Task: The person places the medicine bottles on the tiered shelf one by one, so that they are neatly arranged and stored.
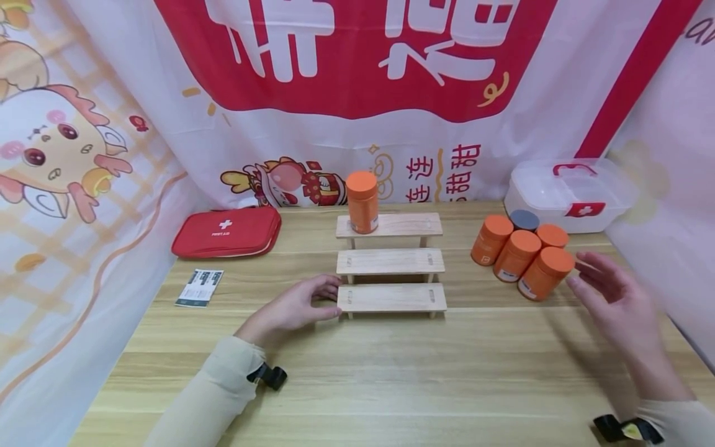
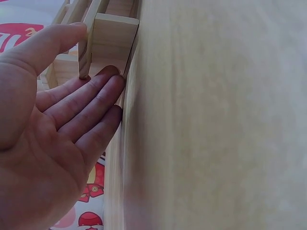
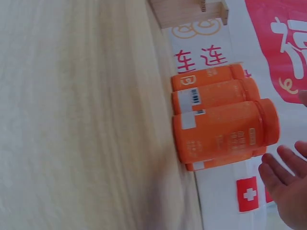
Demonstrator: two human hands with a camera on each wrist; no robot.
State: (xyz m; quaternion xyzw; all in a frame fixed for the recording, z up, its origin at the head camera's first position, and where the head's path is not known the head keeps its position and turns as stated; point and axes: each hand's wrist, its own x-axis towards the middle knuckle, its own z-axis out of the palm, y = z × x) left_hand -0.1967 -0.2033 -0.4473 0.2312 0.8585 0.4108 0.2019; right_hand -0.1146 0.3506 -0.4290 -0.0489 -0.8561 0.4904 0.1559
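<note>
A three-step wooden stand (image 1: 391,298) stands mid-table. My left hand (image 1: 304,304) is at the left end of its lowest step, thumb at the front corner and fingertips at the back edge. In the left wrist view, the thumb and index finger of this hand (image 2: 62,110) span the plank's end (image 2: 85,55). On the top step stands one orange bottle (image 1: 363,205), upright. To the right, several orange-capped bottles (image 1: 544,273) are grouped upright. Beside the nearest one, my right hand (image 1: 617,304) holds nothing, its fingers spread and slightly bent close to the cap.
Among the grouped bottles is a grey-blue top (image 1: 524,220). Behind them sits a clear first-aid box (image 1: 558,192) with a red handle. A red first-aid pouch (image 1: 226,233) lies at the back left, with a printed card (image 1: 200,287) in front. Printed cloth hangs behind the table.
</note>
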